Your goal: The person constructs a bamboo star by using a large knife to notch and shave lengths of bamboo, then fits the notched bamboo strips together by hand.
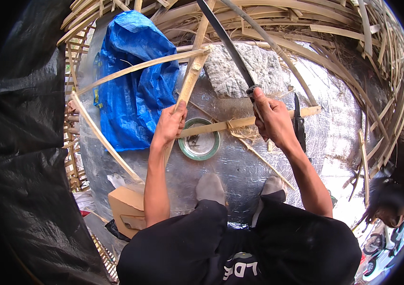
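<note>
Clenches bamboo strip [191, 73] in left hand [169, 122], between blue sack [135, 104] and stone [261, 64], and holds long knife [230, 45] in right hand [274, 118], partly overlapping the stone in view, so likely risks cutting the left hand through a glancing stroke or strip twist.

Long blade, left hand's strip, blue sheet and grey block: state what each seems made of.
Long blade: probably steel, dark and smooth.
Strip: likely split bamboo or wood, pale, matte, with a node-like mark.
Blue sheet: seemingly plastic, shiny and creased.
Grey block: stone or concrete, rough and pitted; can't tell which.
</note>
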`<state>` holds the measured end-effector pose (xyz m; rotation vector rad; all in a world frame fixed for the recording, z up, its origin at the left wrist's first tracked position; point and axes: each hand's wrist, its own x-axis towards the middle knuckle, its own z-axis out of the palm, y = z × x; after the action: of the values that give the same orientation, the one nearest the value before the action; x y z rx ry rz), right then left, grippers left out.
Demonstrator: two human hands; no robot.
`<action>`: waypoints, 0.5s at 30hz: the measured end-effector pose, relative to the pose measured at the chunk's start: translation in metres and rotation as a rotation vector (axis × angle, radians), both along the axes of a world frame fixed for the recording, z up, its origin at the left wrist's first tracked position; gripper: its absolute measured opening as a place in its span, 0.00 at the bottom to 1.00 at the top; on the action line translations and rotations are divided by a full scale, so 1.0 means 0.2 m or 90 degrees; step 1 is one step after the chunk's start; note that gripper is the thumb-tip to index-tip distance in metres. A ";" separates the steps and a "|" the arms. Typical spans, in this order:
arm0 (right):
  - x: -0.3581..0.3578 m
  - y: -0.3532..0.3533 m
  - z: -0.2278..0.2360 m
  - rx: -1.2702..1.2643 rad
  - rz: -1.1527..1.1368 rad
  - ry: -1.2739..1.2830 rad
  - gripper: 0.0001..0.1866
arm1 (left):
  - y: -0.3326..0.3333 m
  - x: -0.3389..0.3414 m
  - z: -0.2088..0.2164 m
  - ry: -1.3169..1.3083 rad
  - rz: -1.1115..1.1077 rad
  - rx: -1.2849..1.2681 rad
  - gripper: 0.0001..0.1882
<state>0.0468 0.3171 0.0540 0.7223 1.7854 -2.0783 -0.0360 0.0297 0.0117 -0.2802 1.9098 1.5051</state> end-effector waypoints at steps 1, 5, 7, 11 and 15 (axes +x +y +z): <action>-0.02 -0.02 0.02 0.006 -0.001 0.010 0.32 | 0.00 0.01 -0.02 -0.002 0.008 0.003 0.26; -0.12 -0.02 0.06 -0.010 0.040 0.008 0.32 | 0.02 0.05 -0.04 -0.027 0.023 0.042 0.27; -0.18 -0.02 0.08 0.012 0.058 -0.022 0.33 | 0.04 0.06 -0.03 -0.024 0.028 0.045 0.27; -0.23 0.01 0.05 0.106 0.115 -0.086 0.35 | 0.05 0.07 -0.01 -0.038 0.034 0.029 0.27; -0.29 0.07 0.14 0.153 0.151 -0.059 0.35 | -0.01 0.10 -0.06 -0.012 0.031 0.031 0.27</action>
<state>-0.0117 0.3309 0.0827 0.6205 1.9817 -1.6724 -0.0168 0.0280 -0.0002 -0.3205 1.8601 1.5735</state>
